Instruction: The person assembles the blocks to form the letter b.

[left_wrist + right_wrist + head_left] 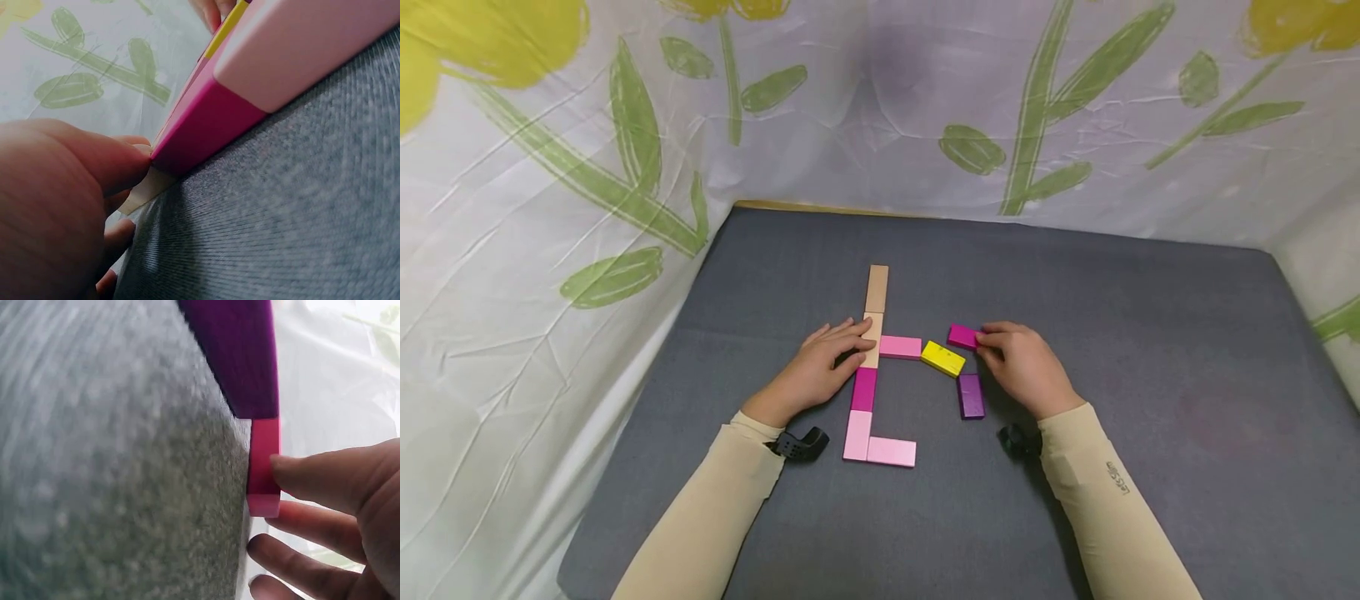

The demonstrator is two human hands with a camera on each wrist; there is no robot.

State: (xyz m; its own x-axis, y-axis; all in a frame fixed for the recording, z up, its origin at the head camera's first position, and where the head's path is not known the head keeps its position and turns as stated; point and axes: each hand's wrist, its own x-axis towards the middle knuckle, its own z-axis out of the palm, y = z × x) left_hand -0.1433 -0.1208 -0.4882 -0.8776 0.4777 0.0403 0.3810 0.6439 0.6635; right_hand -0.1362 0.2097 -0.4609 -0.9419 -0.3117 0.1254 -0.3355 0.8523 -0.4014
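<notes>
In the head view the right hand (1028,367) pinches the right end of a magenta block (962,336) between thumb and fingers; the right wrist view shows this magenta block (264,456) beyond a purple block (240,356). The left hand (816,367) rests with extended fingers on the light wooden block (872,340) in the vertical row, its thumb near a magenta block (864,389). Between the hands lie a pink block (901,347) touching the row and a tilted yellow block (943,358). The purple block (971,396) lies below the yellow one's right end.
A tan block (877,288) tops the row. Two light pink blocks (857,434) (891,452) form a corner at its bottom. All lie on a grey cloth-covered table (1150,350). A white cloth with green leaves and yellow flowers (880,108) hangs behind.
</notes>
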